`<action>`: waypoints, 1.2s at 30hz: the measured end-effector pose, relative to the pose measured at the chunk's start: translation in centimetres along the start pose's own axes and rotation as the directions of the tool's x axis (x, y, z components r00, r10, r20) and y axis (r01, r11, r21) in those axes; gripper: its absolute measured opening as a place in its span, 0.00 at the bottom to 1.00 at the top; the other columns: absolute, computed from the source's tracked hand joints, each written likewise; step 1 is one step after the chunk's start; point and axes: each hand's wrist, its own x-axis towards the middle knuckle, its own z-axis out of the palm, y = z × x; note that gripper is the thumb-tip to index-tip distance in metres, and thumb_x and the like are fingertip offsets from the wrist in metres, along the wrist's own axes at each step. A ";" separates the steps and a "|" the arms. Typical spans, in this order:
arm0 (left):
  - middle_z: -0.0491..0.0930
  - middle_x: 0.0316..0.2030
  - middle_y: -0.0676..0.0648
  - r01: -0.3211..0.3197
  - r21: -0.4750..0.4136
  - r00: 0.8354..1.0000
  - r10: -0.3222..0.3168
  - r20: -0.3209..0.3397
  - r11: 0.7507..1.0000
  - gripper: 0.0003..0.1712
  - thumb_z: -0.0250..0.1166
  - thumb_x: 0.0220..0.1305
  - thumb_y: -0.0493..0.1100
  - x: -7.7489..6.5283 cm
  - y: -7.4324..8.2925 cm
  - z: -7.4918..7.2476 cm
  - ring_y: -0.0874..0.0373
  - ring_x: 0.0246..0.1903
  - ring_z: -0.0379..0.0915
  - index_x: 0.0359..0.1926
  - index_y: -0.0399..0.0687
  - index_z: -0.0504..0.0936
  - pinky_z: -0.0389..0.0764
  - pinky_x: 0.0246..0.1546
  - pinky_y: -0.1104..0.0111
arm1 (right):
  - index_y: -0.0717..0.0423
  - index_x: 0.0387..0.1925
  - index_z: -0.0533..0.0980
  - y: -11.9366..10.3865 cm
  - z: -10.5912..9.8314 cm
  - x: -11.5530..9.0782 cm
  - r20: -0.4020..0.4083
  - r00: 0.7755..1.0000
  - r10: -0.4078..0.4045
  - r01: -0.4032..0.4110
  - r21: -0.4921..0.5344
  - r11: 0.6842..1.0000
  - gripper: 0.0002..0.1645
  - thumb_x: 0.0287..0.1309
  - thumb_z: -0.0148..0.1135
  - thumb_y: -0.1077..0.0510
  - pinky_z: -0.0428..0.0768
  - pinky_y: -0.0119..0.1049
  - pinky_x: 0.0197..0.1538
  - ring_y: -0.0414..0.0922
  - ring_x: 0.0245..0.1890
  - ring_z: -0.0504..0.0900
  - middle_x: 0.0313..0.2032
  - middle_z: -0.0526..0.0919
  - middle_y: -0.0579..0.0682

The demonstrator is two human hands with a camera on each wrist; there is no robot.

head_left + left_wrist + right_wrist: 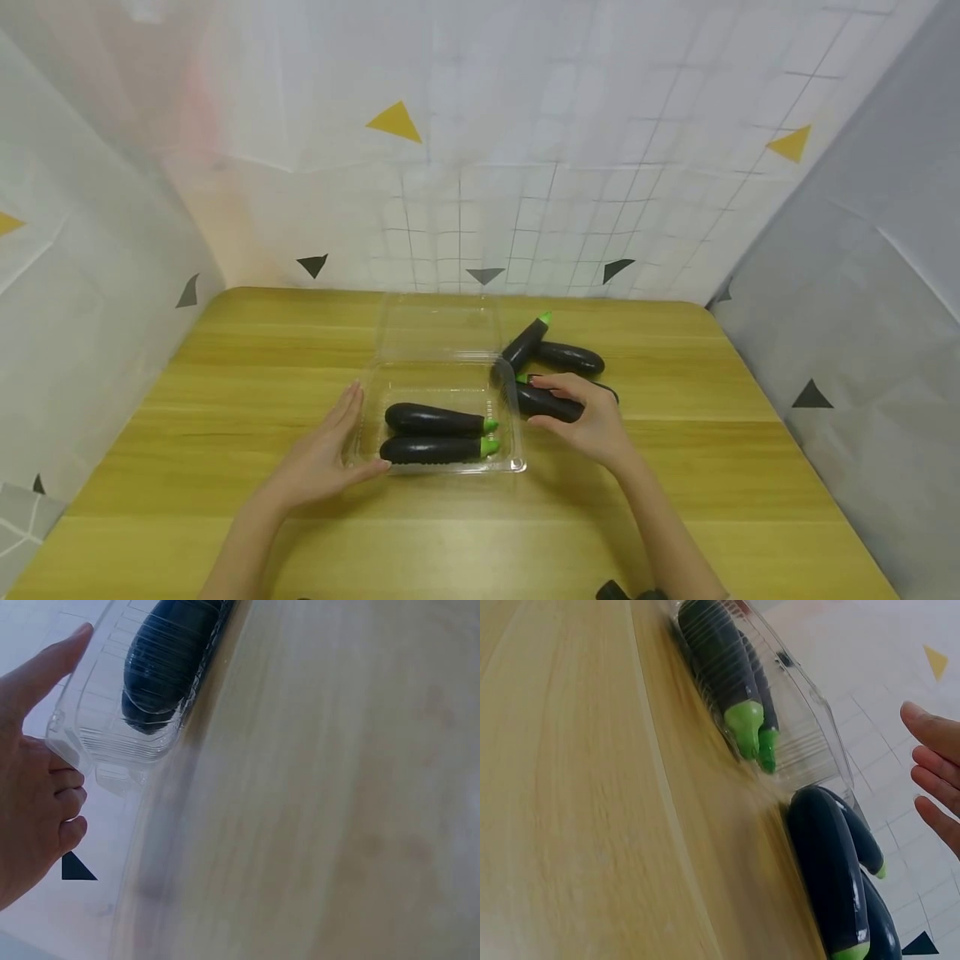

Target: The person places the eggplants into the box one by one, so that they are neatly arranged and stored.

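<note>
A clear plastic clamshell box (438, 387) lies with its lid (438, 325) folded back on the table. Inside it two dark eggplants (431, 450) with green stem ends lie side by side. My left hand (322, 458) rests at the box's left front corner, fingers along the left wall and thumb at the front rim. Over the loose eggplants right of the box hovers my right hand (588, 417), thumb and fingers spread and nothing between them. Below it lies one eggplant (543, 404); in the right wrist view the fingers are apart from the eggplants (829, 870).
Behind the right hand, one eggplant (525, 343) lies slanted toward the box's right edge, beside another eggplant (572, 357). The wooden table (450, 533) is bounded by a white sheet wall (480, 208) at the back and at both sides.
</note>
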 end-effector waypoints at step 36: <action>0.36 0.75 0.40 -0.001 0.053 1.000 0.001 0.002 0.999 0.64 0.63 0.54 0.72 0.1 0.0 0.0 0.32 0.70 0.40 0.76 0.41 0.42 0.54 0.64 0.40 | 0.64 0.46 0.80 -3.4 -2.8 -0.5 0.037 0.990 0.137 -0.133 -0.094 0.987 0.27 0.39 0.77 0.69 0.80 0.47 0.49 0.55 0.47 0.81 0.44 0.84 0.59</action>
